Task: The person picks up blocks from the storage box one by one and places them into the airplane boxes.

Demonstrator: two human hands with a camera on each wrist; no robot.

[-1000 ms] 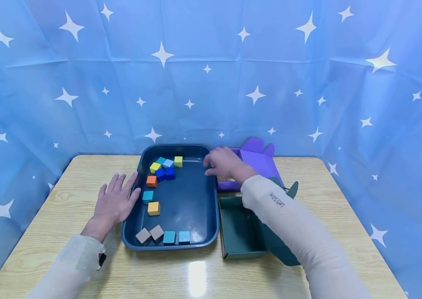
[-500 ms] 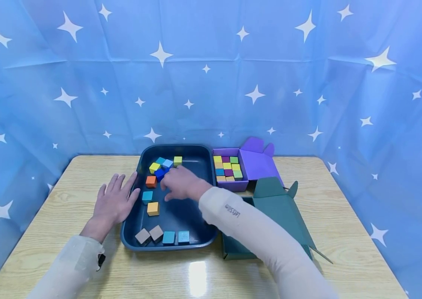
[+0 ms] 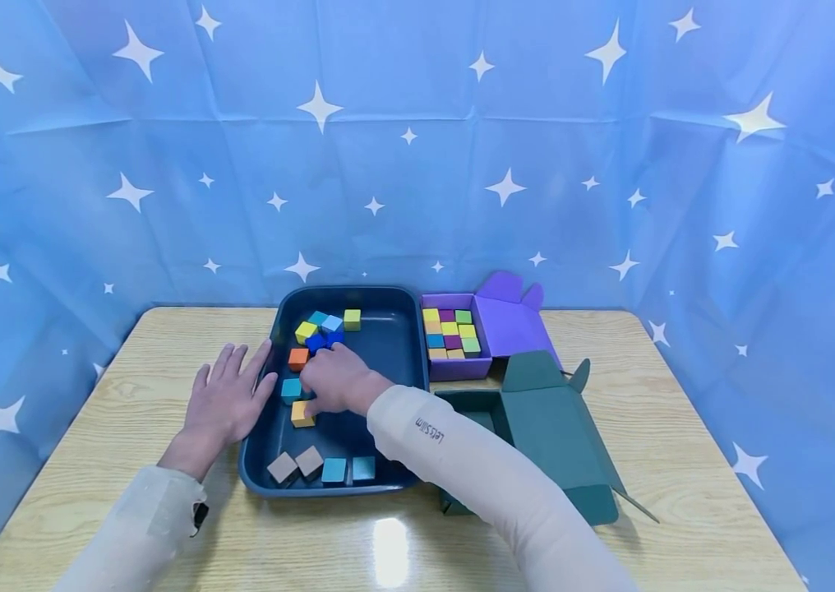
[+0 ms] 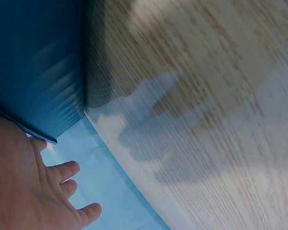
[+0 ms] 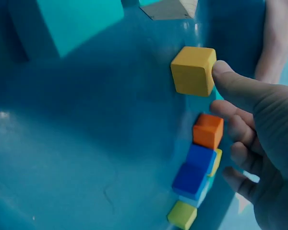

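My right hand point(image 3: 334, 380) is lowered into the dark blue tray point(image 3: 395, 395), fingers loosely bent and thumb spread from them. Its thumb tip lies at the side of a golden-yellow cube point(image 5: 194, 72); whether it touches cannot be told. A teal cube point(image 3: 291, 390) is just left of the fingers, partly hidden behind the hand in the right wrist view. Farther back in the tray are an orange cube point(image 5: 208, 131), two dark blue cubes point(image 5: 189, 178) and a yellow-green cube point(image 3: 352, 320). Fingers spread, my left hand point(image 3: 228, 399) rests against the tray's left rim.
At the tray's near edge lie two greyish cubes point(image 3: 310, 462) and two teal cubes point(image 3: 334, 471). Right of the tray, a purple box point(image 3: 459, 370) holds several coloured cubes, lid folded back. Nearer stands a dark green box point(image 3: 472, 400) with its lid point(image 3: 551, 419) open, partly behind my right forearm.
My right hand has come from over the purple box leftward into the tray, then nearer to the golden-yellow and teal cubes. My left hand stays at the rim.
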